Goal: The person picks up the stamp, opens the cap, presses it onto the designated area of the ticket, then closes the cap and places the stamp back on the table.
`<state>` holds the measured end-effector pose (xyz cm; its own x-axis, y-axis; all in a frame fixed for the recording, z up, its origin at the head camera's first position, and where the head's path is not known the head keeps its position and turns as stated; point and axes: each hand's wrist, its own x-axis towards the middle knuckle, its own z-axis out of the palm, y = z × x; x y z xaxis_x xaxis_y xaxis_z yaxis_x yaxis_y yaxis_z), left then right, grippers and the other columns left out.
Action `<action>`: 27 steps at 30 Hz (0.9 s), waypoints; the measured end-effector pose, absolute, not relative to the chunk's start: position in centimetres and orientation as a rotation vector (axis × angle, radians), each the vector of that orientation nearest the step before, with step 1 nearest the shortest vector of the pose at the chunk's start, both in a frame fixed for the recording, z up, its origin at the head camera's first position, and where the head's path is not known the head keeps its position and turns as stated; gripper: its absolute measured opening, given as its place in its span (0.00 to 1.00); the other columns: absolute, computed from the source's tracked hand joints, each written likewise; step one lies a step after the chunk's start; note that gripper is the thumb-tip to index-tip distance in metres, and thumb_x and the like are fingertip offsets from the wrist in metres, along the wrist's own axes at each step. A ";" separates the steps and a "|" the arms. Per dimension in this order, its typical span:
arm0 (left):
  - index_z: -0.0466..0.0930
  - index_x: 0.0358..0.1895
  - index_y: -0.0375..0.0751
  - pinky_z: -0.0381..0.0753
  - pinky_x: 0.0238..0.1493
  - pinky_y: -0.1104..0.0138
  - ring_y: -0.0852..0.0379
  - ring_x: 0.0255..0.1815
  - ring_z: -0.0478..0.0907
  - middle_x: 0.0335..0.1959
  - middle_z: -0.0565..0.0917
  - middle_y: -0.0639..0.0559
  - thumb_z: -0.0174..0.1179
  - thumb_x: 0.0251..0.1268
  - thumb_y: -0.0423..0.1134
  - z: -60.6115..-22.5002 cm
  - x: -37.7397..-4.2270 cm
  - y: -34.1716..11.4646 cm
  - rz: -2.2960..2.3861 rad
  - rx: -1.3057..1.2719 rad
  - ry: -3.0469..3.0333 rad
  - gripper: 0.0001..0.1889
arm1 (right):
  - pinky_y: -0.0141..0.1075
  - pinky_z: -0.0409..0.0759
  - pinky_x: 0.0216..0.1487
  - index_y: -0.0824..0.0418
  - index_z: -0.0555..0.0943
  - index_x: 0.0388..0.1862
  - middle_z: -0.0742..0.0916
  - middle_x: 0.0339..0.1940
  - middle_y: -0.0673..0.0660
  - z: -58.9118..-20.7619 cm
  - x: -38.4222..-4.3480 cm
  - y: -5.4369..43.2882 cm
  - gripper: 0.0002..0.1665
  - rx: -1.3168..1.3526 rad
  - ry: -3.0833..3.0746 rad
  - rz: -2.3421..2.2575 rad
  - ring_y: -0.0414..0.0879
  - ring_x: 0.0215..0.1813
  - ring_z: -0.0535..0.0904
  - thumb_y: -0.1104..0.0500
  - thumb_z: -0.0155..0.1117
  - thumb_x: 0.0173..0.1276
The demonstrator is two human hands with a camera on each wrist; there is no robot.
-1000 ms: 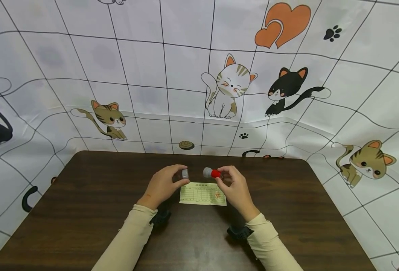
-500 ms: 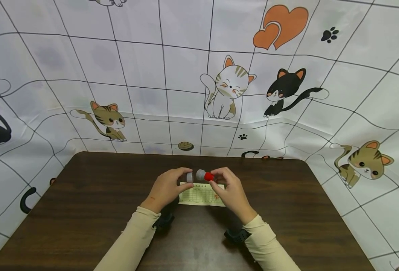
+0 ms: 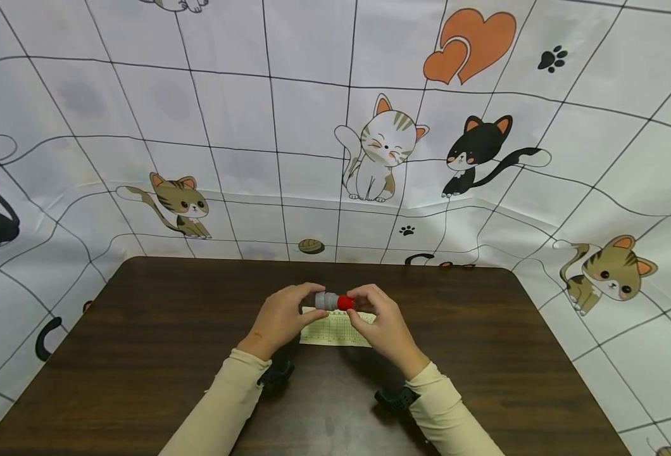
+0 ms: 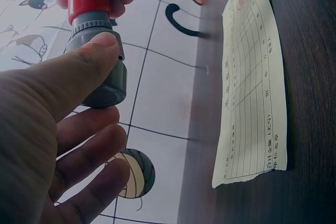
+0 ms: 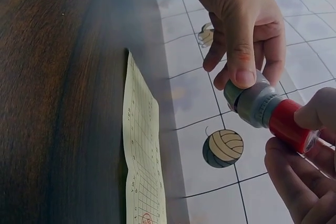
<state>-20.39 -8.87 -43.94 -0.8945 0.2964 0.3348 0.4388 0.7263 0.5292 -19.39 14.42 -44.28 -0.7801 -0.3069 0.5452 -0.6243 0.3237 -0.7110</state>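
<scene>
A round hand stamp with a red handle (image 3: 345, 303) and grey body spans the space between both hands, above the table. My right hand (image 3: 387, 323) pinches the red handle between thumb and fingers. From the other side, my left hand (image 3: 278, 320) holds the grey cap (image 4: 110, 93) with thumb and index finger, its other fingers spread loosely. Cap and stamp body meet end to end in one line, as the right wrist view shows at the grey body (image 5: 257, 106). Below lies a pale green printed form (image 3: 335, 332), bearing a red round mark.
The dark brown wooden table (image 3: 170, 354) reaches back to a white wall covering (image 3: 244, 164) with cartoon cats and grid lines. Dark wrist straps (image 3: 398, 398) sit on both wrists, below light sleeves (image 3: 449, 411).
A gap between the grey cap and the stamp has closed. The right hand moved left with the stamp, and the left hand moved right with the cap.
</scene>
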 end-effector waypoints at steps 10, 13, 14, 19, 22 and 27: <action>0.84 0.61 0.48 0.86 0.54 0.54 0.54 0.50 0.85 0.54 0.88 0.53 0.75 0.61 0.48 -44.0 -20.3 -8.7 -0.919 -0.653 -2.721 0.25 | 0.41 0.87 0.52 0.64 0.81 0.53 0.85 0.50 0.56 -44.4 -19.4 14.5 0.18 0.885 -2.276 1.464 0.49 0.48 0.87 0.75 0.68 0.65; 0.84 0.61 0.47 0.85 0.54 0.54 0.54 0.50 0.85 0.54 0.88 0.53 0.76 0.61 0.47 -44.0 -20.3 -8.6 -0.916 -0.671 -2.715 0.25 | 0.42 0.87 0.53 0.64 0.81 0.53 0.85 0.50 0.57 -44.5 -19.4 14.6 0.18 0.886 -2.278 1.475 0.49 0.49 0.87 0.76 0.67 0.65; 0.84 0.61 0.47 0.85 0.54 0.54 0.54 0.50 0.85 0.54 0.88 0.53 0.76 0.61 0.47 -44.0 -20.3 -8.5 -0.913 -0.681 -2.715 0.25 | 0.42 0.87 0.53 0.64 0.81 0.53 0.85 0.51 0.57 -44.5 -19.4 14.6 0.19 0.885 -2.279 1.481 0.50 0.49 0.87 0.76 0.67 0.65; 0.84 0.61 0.46 0.86 0.54 0.56 0.55 0.51 0.85 0.54 0.88 0.53 0.75 0.61 0.47 -43.8 -20.2 -8.5 -0.893 -0.730 -2.708 0.25 | 0.46 0.87 0.53 0.65 0.81 0.52 0.86 0.51 0.59 -44.5 -19.4 14.7 0.19 0.851 -2.306 1.498 0.52 0.49 0.87 0.78 0.67 0.64; 0.84 0.61 0.46 0.86 0.53 0.57 0.55 0.50 0.86 0.54 0.88 0.53 0.75 0.61 0.47 -43.7 -20.2 -8.6 -0.878 -0.747 -2.695 0.25 | 0.50 0.86 0.53 0.68 0.81 0.52 0.86 0.52 0.63 -44.4 -19.4 14.6 0.18 0.831 -2.334 1.501 0.56 0.50 0.87 0.78 0.67 0.64; 0.84 0.61 0.45 0.86 0.52 0.56 0.53 0.50 0.86 0.53 0.88 0.52 0.75 0.62 0.47 -43.6 -20.2 -8.7 -0.872 -0.768 -2.678 0.25 | 0.54 0.85 0.54 0.75 0.79 0.51 0.84 0.52 0.70 -43.8 -19.1 14.3 0.17 0.825 -2.356 1.512 0.62 0.51 0.86 0.81 0.65 0.64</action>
<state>-20.16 -8.66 -43.58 -0.8386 0.4108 0.3578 0.5427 0.6871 0.4831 -19.09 14.26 -43.78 -0.8174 -0.3361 0.4679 -0.5654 0.3123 -0.7634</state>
